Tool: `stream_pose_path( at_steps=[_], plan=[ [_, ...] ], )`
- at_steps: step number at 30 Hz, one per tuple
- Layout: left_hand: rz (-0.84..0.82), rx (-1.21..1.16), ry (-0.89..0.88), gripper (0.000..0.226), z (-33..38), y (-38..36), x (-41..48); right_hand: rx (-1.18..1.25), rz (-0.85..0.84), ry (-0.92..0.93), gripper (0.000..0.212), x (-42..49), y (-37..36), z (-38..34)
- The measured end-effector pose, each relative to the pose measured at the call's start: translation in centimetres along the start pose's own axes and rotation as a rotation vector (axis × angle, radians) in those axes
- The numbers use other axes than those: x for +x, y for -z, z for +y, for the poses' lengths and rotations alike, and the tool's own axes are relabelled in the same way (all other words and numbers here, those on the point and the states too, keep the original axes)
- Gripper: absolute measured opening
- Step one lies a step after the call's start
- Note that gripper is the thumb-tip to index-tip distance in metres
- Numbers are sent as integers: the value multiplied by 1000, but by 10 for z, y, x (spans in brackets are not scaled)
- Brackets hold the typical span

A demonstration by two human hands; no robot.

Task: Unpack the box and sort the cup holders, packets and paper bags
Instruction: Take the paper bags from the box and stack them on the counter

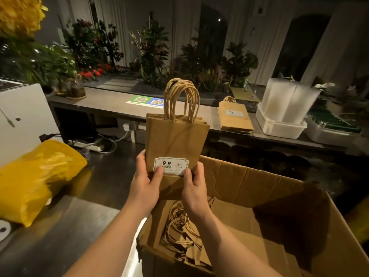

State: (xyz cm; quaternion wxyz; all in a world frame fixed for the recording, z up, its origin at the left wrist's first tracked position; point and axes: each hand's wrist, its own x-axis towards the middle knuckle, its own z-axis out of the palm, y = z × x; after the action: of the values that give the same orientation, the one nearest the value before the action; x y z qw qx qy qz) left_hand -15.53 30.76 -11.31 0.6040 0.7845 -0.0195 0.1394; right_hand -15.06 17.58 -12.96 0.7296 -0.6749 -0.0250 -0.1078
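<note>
I hold a flat stack of brown paper bags [175, 136] upright above the open cardboard box [279, 196], twisted paper handles pointing up. A white "9.9" label sits low on the front bag. My left hand [146, 182] grips the stack's lower left corner, thumb on the label. My right hand [194, 186] grips the lower right corner the same way. More paper bags with loose handles [179, 232] lie inside the box. Another stack of the same bags [234, 116] lies flat on the raised counter at the back right.
A yellow plastic packet [34, 176] lies on the steel worktop [79, 226] at left, beside a white appliance [22, 116]. White plastic tubs [283, 116] stand on the counter at right. QR code stickers [147, 100] and potted plants [151, 50] lie beyond.
</note>
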Motion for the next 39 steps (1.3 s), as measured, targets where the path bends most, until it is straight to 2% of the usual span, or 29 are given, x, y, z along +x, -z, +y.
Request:
stream_pose_path(
  at_steps=[3, 6, 11, 12, 16, 18, 22, 25, 27, 30, 35, 39],
  plan=[
    [-52, -38, 18, 52, -16, 7, -6, -35, 21, 33, 19, 0, -1, -2],
    [-105, 32, 98, 53, -29, 9, -10, -15, -7, 1, 20, 2, -3, -3],
    [-17, 83, 42, 58, -4, -7, 27, -51, -75, 35, 25, 33, 6, -20],
    [-15, 65, 24, 62, 8, -16, 42, -74, -100, 74, 32, 46, 16, -29],
    [-67, -47, 16, 73, 48, -55, 92, -321, -218, 176, 83, 94, 65, -65],
    [-105, -80, 3, 72, 69, -86, 118, -406, -176, 208, 88, 124, 91, -81],
    [-139, -104, -32, 65, 112, -153, 180, -354, 56, 252, 68, 191, 132, -117],
    [-129, -82, -6, 46, 134, -200, 232, -371, 257, 165, 50, 247, 157, -128],
    [-107, -31, 55, 36, 141, -225, 266, -428, 329, 100, 43, 282, 173, -126],
    [-124, 88, 186, 35, 131, -250, 305, -508, 327, -47, 33, 317, 190, -112],
    [-285, 346, 339, 22, 96, -275, 330, -809, 266, -355, 13, 348, 208, -80],
    [-286, 399, 371, 20, 76, -288, 327, -1012, 248, -387, 5, 350, 210, -68]
  ],
)
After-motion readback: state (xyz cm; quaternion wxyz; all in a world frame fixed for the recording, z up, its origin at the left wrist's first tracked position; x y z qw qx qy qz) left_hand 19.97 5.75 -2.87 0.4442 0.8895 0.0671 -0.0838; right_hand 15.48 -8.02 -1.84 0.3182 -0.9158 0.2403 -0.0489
